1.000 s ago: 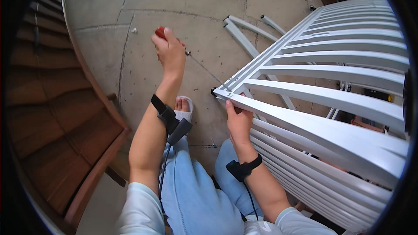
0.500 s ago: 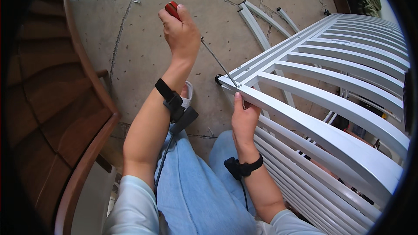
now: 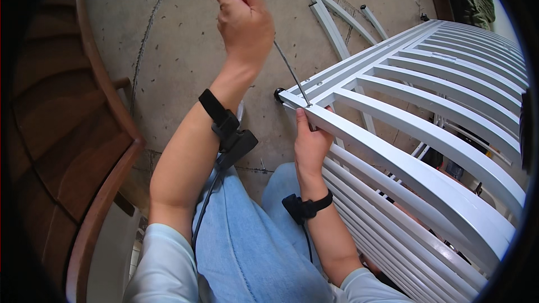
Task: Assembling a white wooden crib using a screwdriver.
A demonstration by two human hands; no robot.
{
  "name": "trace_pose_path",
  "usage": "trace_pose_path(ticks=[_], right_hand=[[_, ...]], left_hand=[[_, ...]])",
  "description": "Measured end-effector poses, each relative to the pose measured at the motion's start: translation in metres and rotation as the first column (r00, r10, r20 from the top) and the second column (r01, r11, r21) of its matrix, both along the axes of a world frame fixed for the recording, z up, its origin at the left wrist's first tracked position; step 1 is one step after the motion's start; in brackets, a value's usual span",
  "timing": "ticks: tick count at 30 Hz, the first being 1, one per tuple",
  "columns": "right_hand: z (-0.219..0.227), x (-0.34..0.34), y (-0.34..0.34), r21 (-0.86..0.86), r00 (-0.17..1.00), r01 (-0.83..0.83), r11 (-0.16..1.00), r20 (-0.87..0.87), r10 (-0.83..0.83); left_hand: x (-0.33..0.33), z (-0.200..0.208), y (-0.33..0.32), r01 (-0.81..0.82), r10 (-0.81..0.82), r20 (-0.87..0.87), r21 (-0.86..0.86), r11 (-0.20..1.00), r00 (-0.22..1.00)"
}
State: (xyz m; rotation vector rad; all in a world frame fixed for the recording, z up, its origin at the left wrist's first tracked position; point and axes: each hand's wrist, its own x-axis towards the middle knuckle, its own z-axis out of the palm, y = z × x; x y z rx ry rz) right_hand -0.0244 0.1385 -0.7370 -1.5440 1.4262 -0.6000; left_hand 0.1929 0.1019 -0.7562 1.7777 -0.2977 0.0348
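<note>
Left hand (image 3: 245,25) had its fingers wrapped round the red-handled screwdriver (image 3: 291,72), shaft slanting down to the near corner of the white slatted frame (image 3: 370,141), while right hand (image 3: 312,148) clamped the rail just below, thumb up, other fingertips hidden.
</note>
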Motion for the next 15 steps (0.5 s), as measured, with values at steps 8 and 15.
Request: trace_pose_path(ticks=[8,15], right_hand=[[-0.005,0.002,0.003,-0.165,0.998,0.067,0.984,0.021,-0.064],[0.054,0.008,0.013,-0.388,0.968,0.192,0.901,0.226,-0.109]], left_hand=[[-0.007,0.06,-0.025,0.164,-0.281,-0.291,-0.37,0.915,0.915],[-0.003,0.044,-0.022,0.061,-0.542,-0.468,-0.715,0.696,0.698]])
